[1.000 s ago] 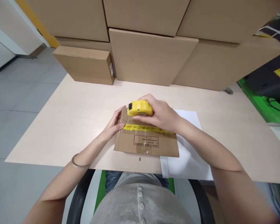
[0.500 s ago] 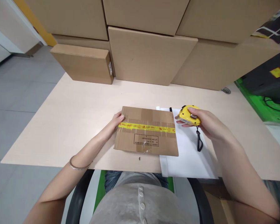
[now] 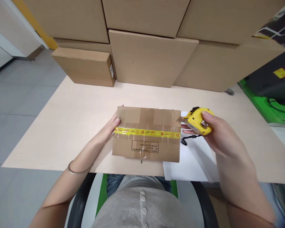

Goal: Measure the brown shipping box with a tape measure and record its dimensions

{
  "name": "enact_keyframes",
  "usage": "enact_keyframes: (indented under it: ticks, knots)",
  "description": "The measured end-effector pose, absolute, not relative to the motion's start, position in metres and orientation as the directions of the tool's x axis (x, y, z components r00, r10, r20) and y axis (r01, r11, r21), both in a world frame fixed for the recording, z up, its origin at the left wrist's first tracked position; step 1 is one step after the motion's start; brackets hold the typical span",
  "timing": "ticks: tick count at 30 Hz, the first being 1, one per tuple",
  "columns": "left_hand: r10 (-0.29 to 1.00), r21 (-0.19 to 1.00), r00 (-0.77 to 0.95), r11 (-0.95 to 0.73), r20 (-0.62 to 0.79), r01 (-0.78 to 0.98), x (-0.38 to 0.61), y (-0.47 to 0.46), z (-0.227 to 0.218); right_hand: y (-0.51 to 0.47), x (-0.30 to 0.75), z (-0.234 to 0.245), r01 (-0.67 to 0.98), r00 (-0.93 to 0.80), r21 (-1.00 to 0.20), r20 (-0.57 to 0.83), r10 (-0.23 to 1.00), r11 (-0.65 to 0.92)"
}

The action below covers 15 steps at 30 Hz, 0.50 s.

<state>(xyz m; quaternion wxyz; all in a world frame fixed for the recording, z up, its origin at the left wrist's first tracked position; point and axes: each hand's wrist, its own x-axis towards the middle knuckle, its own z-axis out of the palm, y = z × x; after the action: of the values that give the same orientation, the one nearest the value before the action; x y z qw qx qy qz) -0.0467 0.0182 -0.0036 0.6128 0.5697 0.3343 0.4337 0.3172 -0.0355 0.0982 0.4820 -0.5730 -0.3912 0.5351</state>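
A flat cardboard box (image 3: 147,144) with a yellow printed tape strip across it lies near the front edge of the light wooden table (image 3: 68,126). My left hand (image 3: 109,128) grips the box's left edge, fingers curled round it. My right hand (image 3: 216,133) is closed on a yellow tape measure (image 3: 197,121) just past the box's right edge, its black wrist strap dangling below. White paper sheets (image 3: 192,161) lie under the box's right side.
Large cardboard boxes (image 3: 152,57) are stacked along the table's far edge, a smaller one (image 3: 84,66) at far left. A green and black object (image 3: 270,91) sits at right. My lap and a black chair (image 3: 78,202) are below the front edge.
My right hand carried the tape measure off the box top to the right side. The box has since shifted a little to the left and looks lifted at its left edge.
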Motion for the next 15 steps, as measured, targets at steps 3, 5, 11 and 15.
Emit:
enact_keyframes:
  ticks: [3,5,11,15]
  knots:
    - [0.915,0.981,0.363,-0.137,0.177,-0.133,-0.059,0.023,-0.009,-0.045,0.316,0.106,-0.087,0.159,-0.982,-0.180,0.971,-0.168]
    - [0.889,0.954,0.347,-0.262,0.297,-0.147,-0.063,0.026,-0.012,-0.048,0.315,0.108,-0.090,0.160,-0.984,-0.167,0.973,-0.154]
    - [0.735,0.808,0.362,-0.582,0.573,-0.097,-0.063,0.031,-0.010,-0.051,0.314,0.098,-0.135,0.216,-0.978,-0.185,0.959,-0.159]
    - [0.647,0.720,0.394,-0.692,0.653,-0.057,-0.062,0.033,-0.010,-0.054,0.319,0.088,-0.118,0.209,-0.973,-0.218,0.953,-0.197]
